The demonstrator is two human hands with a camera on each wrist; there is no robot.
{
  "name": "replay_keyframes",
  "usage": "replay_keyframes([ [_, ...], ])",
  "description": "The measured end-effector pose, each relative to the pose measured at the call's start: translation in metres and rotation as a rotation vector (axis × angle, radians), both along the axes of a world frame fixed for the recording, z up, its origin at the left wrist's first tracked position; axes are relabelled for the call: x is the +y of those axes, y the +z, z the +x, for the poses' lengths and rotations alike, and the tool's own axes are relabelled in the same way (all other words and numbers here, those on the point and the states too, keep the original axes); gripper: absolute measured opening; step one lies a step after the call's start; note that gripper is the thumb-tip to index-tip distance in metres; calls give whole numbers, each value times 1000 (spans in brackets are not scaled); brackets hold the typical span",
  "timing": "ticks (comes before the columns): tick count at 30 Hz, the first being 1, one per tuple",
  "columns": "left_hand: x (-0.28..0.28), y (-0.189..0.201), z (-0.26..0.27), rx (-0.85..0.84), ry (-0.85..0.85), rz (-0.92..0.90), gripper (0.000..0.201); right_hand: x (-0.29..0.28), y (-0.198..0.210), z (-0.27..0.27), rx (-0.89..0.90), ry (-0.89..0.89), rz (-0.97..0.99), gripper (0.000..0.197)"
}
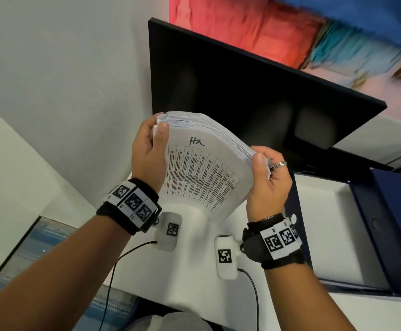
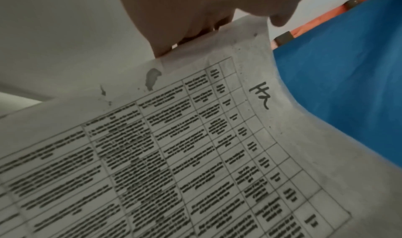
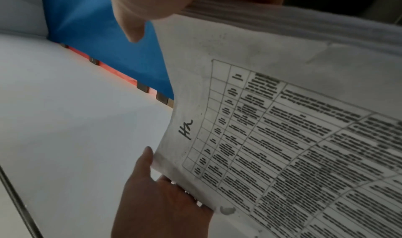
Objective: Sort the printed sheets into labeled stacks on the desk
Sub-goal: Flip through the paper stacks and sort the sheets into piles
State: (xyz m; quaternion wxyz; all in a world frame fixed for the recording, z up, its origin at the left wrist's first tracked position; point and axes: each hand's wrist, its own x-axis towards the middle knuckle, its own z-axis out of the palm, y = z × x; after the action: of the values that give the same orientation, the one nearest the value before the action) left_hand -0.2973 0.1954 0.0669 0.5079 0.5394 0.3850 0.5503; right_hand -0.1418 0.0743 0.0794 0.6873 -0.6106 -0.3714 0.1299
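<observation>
A thick stack of printed sheets (image 1: 204, 163) is held upright above the white desk (image 1: 189, 278), bent into an arch. Its front sheet (image 2: 195, 155) carries a printed table and a handwritten "Ha" near the top. My left hand (image 1: 150, 149) grips the stack's upper left corner, thumb on the front and fingers behind. My right hand (image 1: 266, 180) grips the right edge the same way, thumb in front, a ring on one finger. In the right wrist view the sheet (image 3: 282, 138) fills the frame, with the left hand (image 3: 156, 198) at its lower edge.
A dark monitor (image 1: 254, 91) stands right behind the stack. A dark blue binder or box (image 1: 390, 230) lies on the desk at the right. A colourful painting (image 1: 290, 32) hangs on the wall above. Cables run from both wrist cameras toward me.
</observation>
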Motion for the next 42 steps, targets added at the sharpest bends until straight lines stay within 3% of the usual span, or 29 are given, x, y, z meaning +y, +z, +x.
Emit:
replay_keyframes([
  [2, 3, 0, 2, 19, 13, -25, 46, 1, 0, 2, 16, -68, 3, 12],
  [5, 7, 6, 8, 62, 14, 0, 38, 4, 3, 1, 42, -123, 11, 17],
  [8, 14, 9, 13, 70, 44, -25, 25, 4, 2, 0, 45, -96, 36, 11],
  [13, 23, 15, 11, 42, 68, -13, 17, 3, -7, 1, 58, -46, 102, 24],
  [15, 24, 11, 5, 43, 0, 1, 27, 0, -11, 4, 81, -4, 93, 40],
  [18, 25, -2, -6, 60, -268, 8, 68, -4, -17, 7, 123, 57, -18, 74],
  [20, 29, -10, -11, 117, -371, 24, 88, -5, -20, 7, 128, 80, -112, 85],
  [24, 38, -9, -18, 120, -455, -96, 84, -4, -25, 12, 219, 44, -122, 76],
  [27, 31, -9, -18, 271, -478, -55, 45, -3, -25, 14, 204, 98, -151, 47],
  [29, 24, -5, -18, 236, -443, -41, 33, -4, -20, 16, 181, 102, -134, 34],
  [31, 21, -5, -23, 183, -446, -32, 36, -6, -16, 21, 148, 95, -109, 30],
  [34, 15, -11, -27, 240, -413, 13, 42, -11, -17, 24, 132, 81, -119, 8],
  [37, 8, -19, -30, 247, -260, 52, 20, -13, -21, 22, 152, 46, -100, 21],
  [42, -3, -22, -26, 240, -162, 41, 24, -13, -21, 23, 173, 63, -63, 30],
])
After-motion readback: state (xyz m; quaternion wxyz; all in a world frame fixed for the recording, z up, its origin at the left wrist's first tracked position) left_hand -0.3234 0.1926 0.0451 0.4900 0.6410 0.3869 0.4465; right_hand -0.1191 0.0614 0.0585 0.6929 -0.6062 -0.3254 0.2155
